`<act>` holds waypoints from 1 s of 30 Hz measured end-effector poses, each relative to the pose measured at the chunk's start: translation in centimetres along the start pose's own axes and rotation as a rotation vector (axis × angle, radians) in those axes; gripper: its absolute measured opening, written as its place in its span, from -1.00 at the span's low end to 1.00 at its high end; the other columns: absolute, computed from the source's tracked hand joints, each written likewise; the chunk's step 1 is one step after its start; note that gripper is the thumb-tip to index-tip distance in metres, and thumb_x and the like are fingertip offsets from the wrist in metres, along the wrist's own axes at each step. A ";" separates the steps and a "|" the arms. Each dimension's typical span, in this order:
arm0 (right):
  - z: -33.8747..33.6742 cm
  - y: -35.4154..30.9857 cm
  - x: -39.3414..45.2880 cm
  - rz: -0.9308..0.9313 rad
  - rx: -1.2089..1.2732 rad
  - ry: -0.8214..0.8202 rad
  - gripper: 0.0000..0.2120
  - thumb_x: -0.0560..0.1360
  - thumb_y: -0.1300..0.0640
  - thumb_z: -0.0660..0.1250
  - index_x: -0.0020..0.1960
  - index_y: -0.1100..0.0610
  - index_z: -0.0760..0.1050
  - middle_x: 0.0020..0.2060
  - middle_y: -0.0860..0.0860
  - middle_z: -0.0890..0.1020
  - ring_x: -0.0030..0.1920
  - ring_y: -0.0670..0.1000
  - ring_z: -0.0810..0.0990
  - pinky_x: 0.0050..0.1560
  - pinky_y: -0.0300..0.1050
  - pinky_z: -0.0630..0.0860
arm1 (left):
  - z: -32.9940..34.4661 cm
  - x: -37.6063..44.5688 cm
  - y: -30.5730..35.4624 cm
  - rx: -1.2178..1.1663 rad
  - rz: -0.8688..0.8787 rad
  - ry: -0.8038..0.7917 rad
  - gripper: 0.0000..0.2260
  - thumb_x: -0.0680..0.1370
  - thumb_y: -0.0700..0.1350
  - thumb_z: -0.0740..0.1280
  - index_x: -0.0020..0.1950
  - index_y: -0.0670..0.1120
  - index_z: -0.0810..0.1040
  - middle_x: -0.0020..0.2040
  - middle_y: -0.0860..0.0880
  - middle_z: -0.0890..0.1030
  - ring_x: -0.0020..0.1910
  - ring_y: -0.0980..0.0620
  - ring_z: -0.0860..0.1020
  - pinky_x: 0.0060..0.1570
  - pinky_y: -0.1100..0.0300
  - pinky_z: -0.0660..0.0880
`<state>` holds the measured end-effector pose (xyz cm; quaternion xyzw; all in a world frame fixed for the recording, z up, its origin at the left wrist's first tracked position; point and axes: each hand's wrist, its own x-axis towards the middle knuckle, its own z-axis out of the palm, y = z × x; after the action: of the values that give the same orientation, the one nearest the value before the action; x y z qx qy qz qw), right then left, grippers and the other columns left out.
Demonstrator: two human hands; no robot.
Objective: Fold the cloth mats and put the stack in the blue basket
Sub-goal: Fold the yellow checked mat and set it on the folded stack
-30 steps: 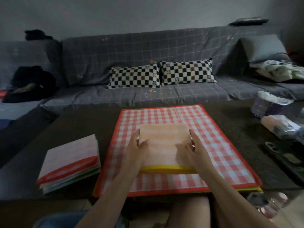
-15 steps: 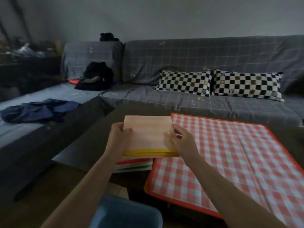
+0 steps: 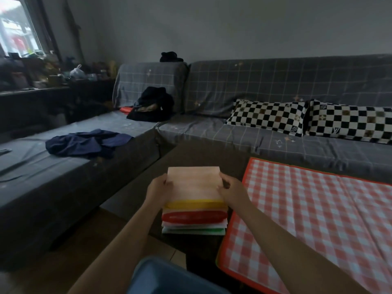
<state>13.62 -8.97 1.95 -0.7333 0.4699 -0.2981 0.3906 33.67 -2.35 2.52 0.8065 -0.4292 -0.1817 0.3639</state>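
A folded mat with a yellow edge [image 3: 194,184] lies on top of the stack of folded mats [image 3: 194,222], whose red, white and green edges face me. My left hand [image 3: 158,187] grips the yellow-edged mat's left side and my right hand [image 3: 230,187] grips its right side. The stack stands near the left front corner of the dark table [image 3: 203,155]. An unfolded red-and-white checked mat [image 3: 314,213] lies flat to the right of the stack. The rim of the blue basket [image 3: 169,276] shows at the bottom, on the floor below the table's edge.
A grey checked sofa [image 3: 265,85] runs behind and to the left of the table, with two black-and-white cushions [image 3: 267,116], a black bag [image 3: 152,105] and a dark blue garment [image 3: 84,143]. A cluttered sideboard [image 3: 42,81] stands under the window.
Both hands carried the yellow-edged folded mat off the checked mat, leftward, and set it down on the stack. My head turned left with it.
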 end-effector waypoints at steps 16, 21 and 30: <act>3.7 3.3 -0.5 0.072 -0.288 -0.082 -0.51 0.59 0.12 0.17 0.49 0.16 0.18 0.48 0.04 0.18 0.46 0.01 0.17 0.41 -0.18 0.12 | 3.0 -0.2 -3.6 0.197 -0.020 -0.053 -0.61 0.65 -0.11 0.12 0.48 -0.10 0.26 0.34 -0.14 0.38 0.13 0.00 0.47 0.10 0.18 0.44; 4.2 3.5 -0.9 0.094 -0.332 -0.109 -0.52 0.60 0.13 0.10 0.51 0.10 0.12 0.53 0.06 0.06 0.48 0.09 0.15 0.40 -0.12 0.16 | 3.3 0.2 -4.2 0.150 -0.066 -0.084 -0.59 0.65 -0.10 0.11 0.51 -0.09 0.22 0.26 -0.09 0.48 -0.07 0.07 0.51 -0.17 0.24 0.46; 3.9 3.3 -1.3 0.176 -0.240 -0.125 -0.53 0.63 0.19 0.00 0.53 0.11 0.02 0.53 0.04 0.04 0.23 0.02 0.44 0.08 -0.18 0.36 | 4.5 0.1 -4.6 -0.074 -0.086 -0.081 -0.56 0.65 -0.18 0.09 0.54 -0.10 0.13 0.40 -0.19 0.40 0.34 -0.18 0.42 0.23 0.06 0.38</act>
<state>14.74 -7.43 -3.01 -0.7478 0.5393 -0.1582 0.3535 33.62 -2.68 -3.92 0.8022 -0.4014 -0.2456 0.3675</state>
